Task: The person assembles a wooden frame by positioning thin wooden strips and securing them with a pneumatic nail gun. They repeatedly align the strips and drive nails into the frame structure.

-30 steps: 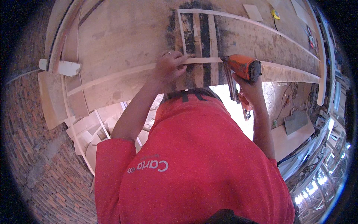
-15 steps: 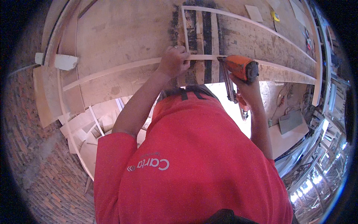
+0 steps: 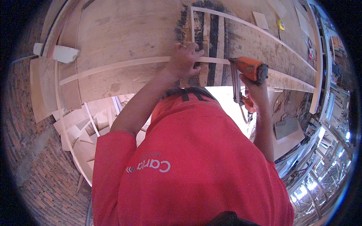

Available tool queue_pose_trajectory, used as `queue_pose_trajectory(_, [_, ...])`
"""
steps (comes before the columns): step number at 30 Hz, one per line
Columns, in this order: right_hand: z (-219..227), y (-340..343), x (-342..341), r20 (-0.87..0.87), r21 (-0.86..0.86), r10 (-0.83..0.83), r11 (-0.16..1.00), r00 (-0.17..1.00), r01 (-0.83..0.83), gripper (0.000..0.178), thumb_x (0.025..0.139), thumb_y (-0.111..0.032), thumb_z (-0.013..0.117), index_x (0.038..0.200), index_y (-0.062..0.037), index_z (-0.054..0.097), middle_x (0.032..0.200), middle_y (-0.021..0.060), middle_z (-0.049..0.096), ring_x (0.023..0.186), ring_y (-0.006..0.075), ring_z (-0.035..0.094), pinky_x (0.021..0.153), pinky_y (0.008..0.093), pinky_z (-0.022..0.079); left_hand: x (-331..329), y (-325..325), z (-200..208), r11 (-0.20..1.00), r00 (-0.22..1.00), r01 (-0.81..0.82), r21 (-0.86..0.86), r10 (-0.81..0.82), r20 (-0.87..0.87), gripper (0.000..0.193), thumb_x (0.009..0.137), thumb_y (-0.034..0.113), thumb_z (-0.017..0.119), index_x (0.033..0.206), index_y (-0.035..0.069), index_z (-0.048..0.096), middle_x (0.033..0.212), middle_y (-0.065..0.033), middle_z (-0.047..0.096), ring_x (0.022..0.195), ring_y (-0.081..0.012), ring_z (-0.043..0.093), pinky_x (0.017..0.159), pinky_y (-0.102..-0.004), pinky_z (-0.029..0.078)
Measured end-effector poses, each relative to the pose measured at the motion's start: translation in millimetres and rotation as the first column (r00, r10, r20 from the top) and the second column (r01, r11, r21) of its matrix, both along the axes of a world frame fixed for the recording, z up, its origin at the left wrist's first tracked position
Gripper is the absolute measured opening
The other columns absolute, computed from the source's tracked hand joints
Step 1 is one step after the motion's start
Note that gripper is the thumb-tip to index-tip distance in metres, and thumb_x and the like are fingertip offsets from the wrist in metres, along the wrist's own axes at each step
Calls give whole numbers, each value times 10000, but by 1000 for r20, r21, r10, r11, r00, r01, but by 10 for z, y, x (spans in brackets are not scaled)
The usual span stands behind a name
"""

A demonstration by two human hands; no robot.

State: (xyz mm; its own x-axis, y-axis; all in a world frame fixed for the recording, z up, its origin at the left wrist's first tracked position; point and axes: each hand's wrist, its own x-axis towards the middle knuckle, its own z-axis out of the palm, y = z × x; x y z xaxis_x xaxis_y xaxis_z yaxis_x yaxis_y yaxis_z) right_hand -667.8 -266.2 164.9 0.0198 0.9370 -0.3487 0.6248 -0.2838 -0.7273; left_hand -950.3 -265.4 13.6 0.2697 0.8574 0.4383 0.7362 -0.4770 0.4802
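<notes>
My right hand [image 3: 257,90] is wrapped round the handle of an orange and black nail gun [image 3: 250,69]. The gun's nose is at a long thin wooden strip [image 3: 124,64] that runs across the near part of the worktable [image 3: 113,37]. Over that strip, where a short crosspiece [image 3: 192,24] comes down to meet it, lies my left hand [image 3: 184,60] with fingers apart. It covers the joint. A second long strip [image 3: 252,26] slants from the crosspiece's far end toward a wooden bar [image 3: 317,75] at the right.
A yellow tape measure [image 3: 281,25] and a flat wood piece [image 3: 260,20] lie at the far right of the table. At the left edge sits a white block [image 3: 66,54]. Wood offcuts [image 3: 81,124] are piled below left, beside a brick floor [image 3: 49,165].
The fingers of my left hand have loosened and spread from their closed hold at the joint. The nail gun stays at the strip in my right hand. The whole view has shifted slightly.
</notes>
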Motion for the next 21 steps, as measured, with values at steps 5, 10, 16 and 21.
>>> queue_pose_trajectory(5, [232, 18, -18, 46, -145, -179, 972, 983, 184, 307, 890, -201, 826, 1126, -71, 680, 692, -42, 564, 535, 83, 523, 461, 262, 412, 286, 157, -10, 987, 978, 82, -137, -106, -179, 215, 825, 311, 749, 960, 142, 741, 997, -49, 653, 1021, -242, 646, 972, -492, 366])
queue_pose_trajectory(10, [155, -40, 8, -25, -121, -184, 976, 983, 180, 313, 879, -226, 838, 1111, -82, 685, 690, -41, 568, 540, 80, 521, 468, 262, 412, 280, 186, -100, 977, 980, 115, -182, -142, -142, 187, 833, 315, 738, 921, 149, 739, 989, -43, 666, 1022, -241, 643, 961, -483, 377])
queue_pose_trajectory(16, [35, -15, -70, 29, -198, -66, 978, 997, 70, 339, 869, -267, 850, 1110, -83, 699, 689, -34, 580, 552, 88, 547, 484, 261, 446, 299, 193, -58, 970, 974, 125, -210, -161, -162, 229, 814, 332, 758, 944, 145, 740, 1004, -49, 661, 1052, -247, 634, 956, -493, 380])
queue_pose_trajectory(21, [-36, 14, -205, -9, -171, 46, 984, 999, -46, 347, 875, -251, 840, 1127, -52, 708, 708, -17, 603, 548, 86, 533, 489, 276, 450, 280, 198, -70, 964, 968, 135, -229, -178, -177, 249, 800, 296, 773, 978, 126, 729, 1022, -64, 654, 1071, -260, 627, 961, -491, 388])
